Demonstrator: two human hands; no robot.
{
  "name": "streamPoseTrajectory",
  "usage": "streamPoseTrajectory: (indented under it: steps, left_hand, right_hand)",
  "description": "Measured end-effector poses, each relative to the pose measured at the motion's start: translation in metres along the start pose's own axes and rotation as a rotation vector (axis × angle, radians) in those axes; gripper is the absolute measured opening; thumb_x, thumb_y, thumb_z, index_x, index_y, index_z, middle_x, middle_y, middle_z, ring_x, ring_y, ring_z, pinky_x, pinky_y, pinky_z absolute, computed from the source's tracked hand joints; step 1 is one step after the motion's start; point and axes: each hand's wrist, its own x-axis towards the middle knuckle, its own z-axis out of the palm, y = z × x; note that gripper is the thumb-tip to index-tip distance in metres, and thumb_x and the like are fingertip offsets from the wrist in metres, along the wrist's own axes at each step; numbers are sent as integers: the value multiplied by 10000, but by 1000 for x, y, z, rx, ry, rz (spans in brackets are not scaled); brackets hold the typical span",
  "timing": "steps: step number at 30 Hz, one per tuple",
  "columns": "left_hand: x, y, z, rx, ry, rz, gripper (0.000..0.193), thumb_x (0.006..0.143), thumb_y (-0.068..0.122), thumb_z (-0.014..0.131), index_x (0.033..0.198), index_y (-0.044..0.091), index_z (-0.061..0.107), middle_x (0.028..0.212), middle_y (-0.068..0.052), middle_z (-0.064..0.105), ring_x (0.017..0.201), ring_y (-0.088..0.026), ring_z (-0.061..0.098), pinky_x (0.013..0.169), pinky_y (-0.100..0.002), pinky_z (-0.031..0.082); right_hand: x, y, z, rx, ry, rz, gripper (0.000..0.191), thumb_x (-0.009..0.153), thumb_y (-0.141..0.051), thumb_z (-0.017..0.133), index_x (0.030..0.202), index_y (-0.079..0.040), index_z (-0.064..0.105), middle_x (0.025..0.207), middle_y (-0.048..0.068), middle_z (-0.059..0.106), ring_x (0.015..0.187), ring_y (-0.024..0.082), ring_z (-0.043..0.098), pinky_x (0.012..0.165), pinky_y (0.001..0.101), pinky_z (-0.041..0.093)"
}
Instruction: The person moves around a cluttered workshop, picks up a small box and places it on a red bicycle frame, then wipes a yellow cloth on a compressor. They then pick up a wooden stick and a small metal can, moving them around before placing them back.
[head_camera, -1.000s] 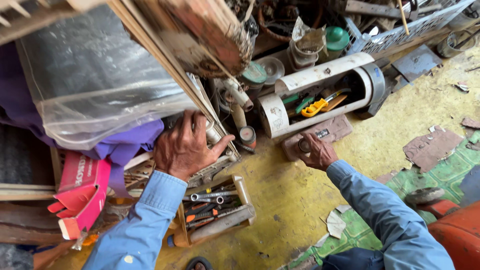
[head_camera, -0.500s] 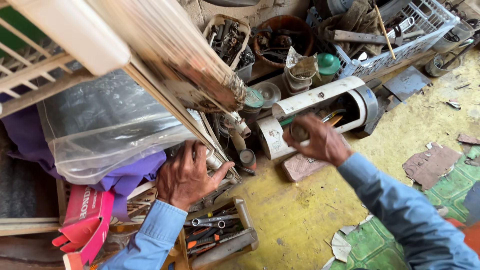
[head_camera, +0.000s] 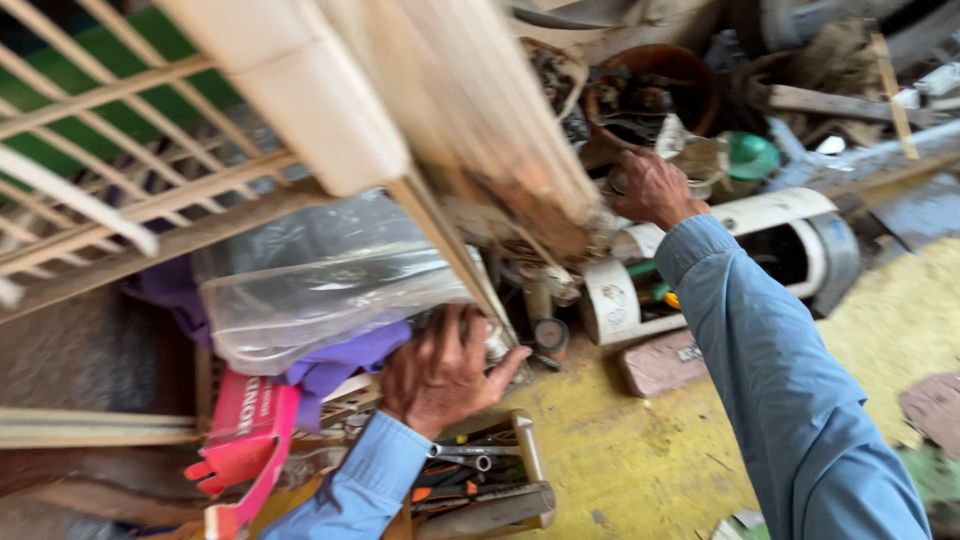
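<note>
Head view: left hand (head_camera: 440, 370) presses open-palmed against a clear plastic bag (head_camera: 310, 290); at two o'clock, right hand (head_camera: 652, 187) reaches among clutter, its grip unclear.

I had two hands in view: my left hand (head_camera: 440, 372) and my right hand (head_camera: 652, 187). I counted one clear plastic bag (head_camera: 310, 290), one red cardboard box (head_camera: 243, 432), one purple cloth (head_camera: 340, 362), one white cylindrical casing (head_camera: 770, 215) lying on its side, one green lid (head_camera: 751, 156), one brown round basin (head_camera: 655, 85) and one brick (head_camera: 662, 364) on the yellow floor (head_camera: 640, 460). One open toolbox (head_camera: 500, 480) held several wrenches; the blur kept me from an exact number.
</note>
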Motion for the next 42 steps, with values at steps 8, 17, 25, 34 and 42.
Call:
streamPoseTrajectory:
  steps: [8,17,25,34,42]
  left_hand:
    - [-4,-6,1,8,-73,-11,529,884,470,773,1021,1,571,865,-156,604,652,-276,665,479,-377,550]
    - [-4,-7,9,16,-50,35,568,894,462,762,1105,-30,574,886,-178,629,618,-251,667,462,-351,559]
    - [10,5,2,107,-78,56,714,859,515,760,1196,-88,576,823,-199,648,552,-259,667,475,-338,572]
    - [21,17,-2,228,-102,29,754,786,552,797,1175,-71,626,815,-168,665,545,-270,676,474,-357,556]
    - [27,21,-7,218,-94,6,758,756,541,814,1177,-63,634,801,-169,668,543,-292,673,484,-372,555]
  right_hand:
    - [37,19,62,35,-104,155,465,1144,-291,377,1607,-247,398,1443,220,504,994,366,660,859,525,577]
    - [5,-15,2,-16,54,-152,789,746,-675,792,1398,-266,618,1398,120,644,1286,349,602,997,540,507]
    - [11,-39,50,-133,-545,-111,1382,593,-519,939,1633,-353,45,1669,169,156,1512,404,243,1190,705,119]
    - [41,-37,21,124,-265,-146,1357,451,-501,1016,1579,-273,296,1368,193,493,1303,410,491,1125,649,320]
    - [35,-55,6,-1,-153,-189,1391,439,-531,1014,1579,-253,266,1355,238,485,1258,407,511,1070,587,374]
